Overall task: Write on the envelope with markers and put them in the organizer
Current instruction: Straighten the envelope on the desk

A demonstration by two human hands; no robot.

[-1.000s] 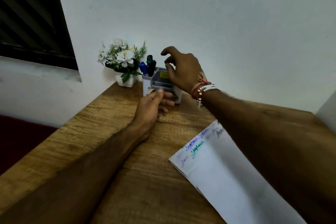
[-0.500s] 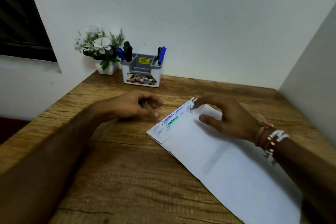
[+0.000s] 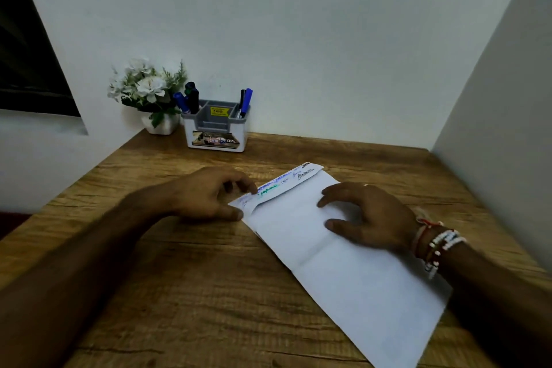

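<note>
the wooden table [image 3: 179, 293] fills my view, and the envelope [image 3: 343, 272] lies flat on it, right under both hands. its long axis runs on a diagonal, from the far end by my left hand down toward the near right corner. the flap [image 3: 286, 185] sits open along the far short end, with lines of blue, green and black writing on it.

my right hand [image 3: 370, 218] rests on the envelope's body, fingers spread and fairly straight, pressing it down and gripping nothing. my left hand [image 3: 206, 197] is at the flap's left corner, fingers curled. its fingertips are on the flap and its thumb is at the envelope's edge, in what looks like a light pinch.

the organizer [image 3: 215, 143] stands well apart, straight ahead against the wall and just beside a flower pot [image 3: 161, 124]; the left hand is the nearer one to it. the markers [image 3: 191, 100] stand capped in its end compartments, and i see none loose. i judge the coming move turns on the flap, and the left hand already has it.
</note>
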